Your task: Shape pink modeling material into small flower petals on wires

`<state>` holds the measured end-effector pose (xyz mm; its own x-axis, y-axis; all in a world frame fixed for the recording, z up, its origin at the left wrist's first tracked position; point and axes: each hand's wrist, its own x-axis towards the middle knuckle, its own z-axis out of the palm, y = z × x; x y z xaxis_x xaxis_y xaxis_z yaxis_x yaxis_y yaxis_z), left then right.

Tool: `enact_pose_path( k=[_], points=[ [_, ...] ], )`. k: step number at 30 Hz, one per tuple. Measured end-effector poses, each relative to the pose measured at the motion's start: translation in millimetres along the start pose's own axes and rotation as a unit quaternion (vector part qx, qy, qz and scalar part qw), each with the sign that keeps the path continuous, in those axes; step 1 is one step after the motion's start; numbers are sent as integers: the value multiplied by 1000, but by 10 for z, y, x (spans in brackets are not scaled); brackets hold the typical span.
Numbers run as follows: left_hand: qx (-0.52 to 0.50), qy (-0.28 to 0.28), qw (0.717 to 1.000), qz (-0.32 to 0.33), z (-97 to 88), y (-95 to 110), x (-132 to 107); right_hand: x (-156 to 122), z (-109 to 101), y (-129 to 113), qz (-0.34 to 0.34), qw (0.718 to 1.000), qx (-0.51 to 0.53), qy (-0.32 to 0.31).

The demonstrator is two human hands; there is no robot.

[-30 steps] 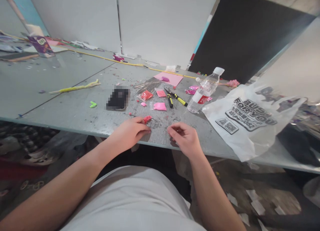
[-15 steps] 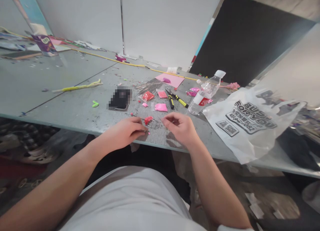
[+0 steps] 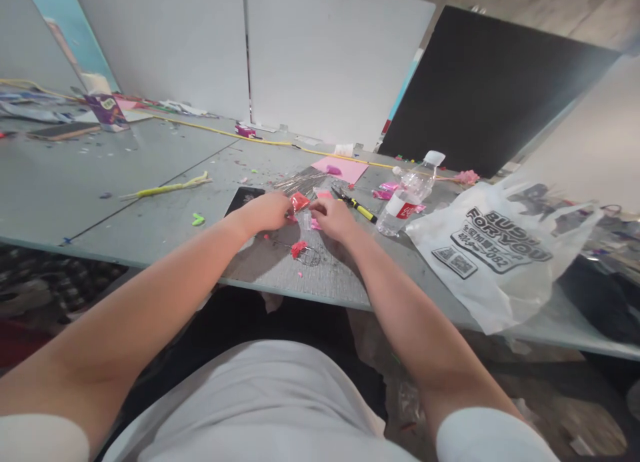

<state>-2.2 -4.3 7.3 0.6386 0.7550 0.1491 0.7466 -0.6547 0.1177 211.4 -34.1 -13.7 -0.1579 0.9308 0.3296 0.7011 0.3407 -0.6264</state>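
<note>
My left hand (image 3: 278, 212) reaches over the table beside a red packet (image 3: 300, 202). Its fingers are closed at a small pink lump (image 3: 291, 218), which looks like soft clay. Across from it, my right hand (image 3: 332, 218) is curled, thumb and fingertips together. It partly covers a pink packet (image 3: 316, 224) with a clear end; whether the fingertips grip anything is hidden. Closer to me lies a loop of thin wire (image 3: 311, 256) with a crumpled red piece (image 3: 299, 249) on it. A tiny pink bit (image 3: 300, 274) is near the table edge.
A phone (image 3: 243, 199) lies partly under my left forearm. Yellow-handled pliers (image 3: 363, 210), a clear bottle (image 3: 406, 195) and a white plastic bag (image 3: 495, 255) are to the right. Behind my hands are thin wires (image 3: 295, 182) and a pink sheet (image 3: 345, 169).
Both hands have moved forward from the wire loop to the packets. My left hand has come to the pink lump, my right hand over the pink packet. The wire loop stays on the table.
</note>
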Motion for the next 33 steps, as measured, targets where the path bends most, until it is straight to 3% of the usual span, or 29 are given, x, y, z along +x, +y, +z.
enact_pose_path(
  k=[5,16,28,33],
  points=[
    [-59,18,998,7,152,-52,-1,-80,18,89,-6,1000,11,3],
    [-225,130,966,-2,74,-14,-100,-42,88,35,-85,996,33,9],
    [-277,148,948,52,105,-40,-103,-52,106,59,-116,989,69,57],
    [-284,121,949,66,93,-37,-104,-60,85,27,-126,988,73,44]
  ],
)
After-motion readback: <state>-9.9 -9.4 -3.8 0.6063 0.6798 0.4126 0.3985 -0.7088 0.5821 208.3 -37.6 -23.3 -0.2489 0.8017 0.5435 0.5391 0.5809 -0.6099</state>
